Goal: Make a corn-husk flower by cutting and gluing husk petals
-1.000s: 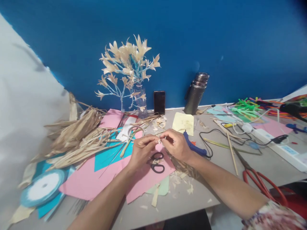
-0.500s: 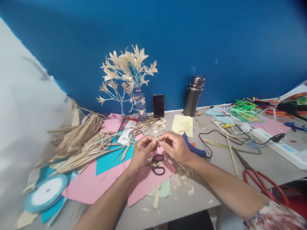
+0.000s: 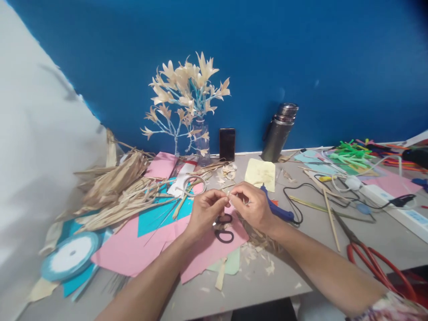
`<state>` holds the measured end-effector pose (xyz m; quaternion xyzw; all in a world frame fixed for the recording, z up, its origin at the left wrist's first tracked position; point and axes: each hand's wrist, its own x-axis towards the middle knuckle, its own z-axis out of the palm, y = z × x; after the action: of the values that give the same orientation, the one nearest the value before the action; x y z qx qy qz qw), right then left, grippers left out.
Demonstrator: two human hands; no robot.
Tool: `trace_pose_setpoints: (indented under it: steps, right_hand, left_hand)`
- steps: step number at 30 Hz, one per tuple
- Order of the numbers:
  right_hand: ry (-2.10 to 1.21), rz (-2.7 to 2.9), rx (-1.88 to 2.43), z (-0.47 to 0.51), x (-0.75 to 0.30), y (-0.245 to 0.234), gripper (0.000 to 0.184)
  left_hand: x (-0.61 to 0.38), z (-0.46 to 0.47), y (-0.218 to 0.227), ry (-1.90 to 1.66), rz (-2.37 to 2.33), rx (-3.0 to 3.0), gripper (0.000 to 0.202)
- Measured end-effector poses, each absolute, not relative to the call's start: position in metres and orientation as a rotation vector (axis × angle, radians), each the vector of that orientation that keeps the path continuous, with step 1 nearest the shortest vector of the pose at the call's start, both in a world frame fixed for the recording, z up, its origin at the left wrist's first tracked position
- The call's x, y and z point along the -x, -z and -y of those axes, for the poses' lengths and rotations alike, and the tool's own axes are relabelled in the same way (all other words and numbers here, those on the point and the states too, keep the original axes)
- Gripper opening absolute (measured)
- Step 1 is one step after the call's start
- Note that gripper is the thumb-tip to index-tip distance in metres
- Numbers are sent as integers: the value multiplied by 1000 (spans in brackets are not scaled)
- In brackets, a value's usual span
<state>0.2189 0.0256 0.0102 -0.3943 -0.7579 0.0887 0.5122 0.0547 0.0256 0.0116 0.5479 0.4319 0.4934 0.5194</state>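
My left hand (image 3: 207,210) and my right hand (image 3: 253,206) meet fingertip to fingertip over the middle of the table. Both are closed in a pinch on a tiny pale piece, mostly hidden by the fingers, whose kind I cannot make out. Below them, black-handled scissors (image 3: 224,237) lie on pink paper (image 3: 197,263). A blue glue gun (image 3: 280,211) rests just beyond my right hand. Behind, cream-coloured flowers (image 3: 187,80) on blue-wrapped stems stand in a clear bottle (image 3: 201,142). Pale scraps (image 3: 257,254) are strewn under my right wrist.
Dried husks (image 3: 117,183) and a ribbon spool (image 3: 72,255) lie at left. A phone (image 3: 227,145) and a flask (image 3: 280,132) stand by the wall. Red-handled shears (image 3: 371,258), a power strip (image 3: 394,209), cords and green pipe cleaners (image 3: 351,154) occupy the right.
The view has shifted slightly, so the table's things appear a little further right. My hands stay pinched together at nearly the same place over the scissors.
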Motion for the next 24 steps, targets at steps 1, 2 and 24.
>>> trace_pose_setpoints:
  steps: [1, 2, 24]
  right_hand:
    - [-240, 1810, 966, -26, -219, -10, 12]
    - [-269, 1794, 986, -26, -219, -9, 12]
    - [-267, 1826, 973, -25, -217, -3, 6]
  left_hand:
    - [-55, -25, -11, -1179, -1032, -1304, 21]
    - [-55, -25, -11, -1177, -1030, -1296, 21]
    - [-52, -31, -9, -1214, -1022, -1319, 14]
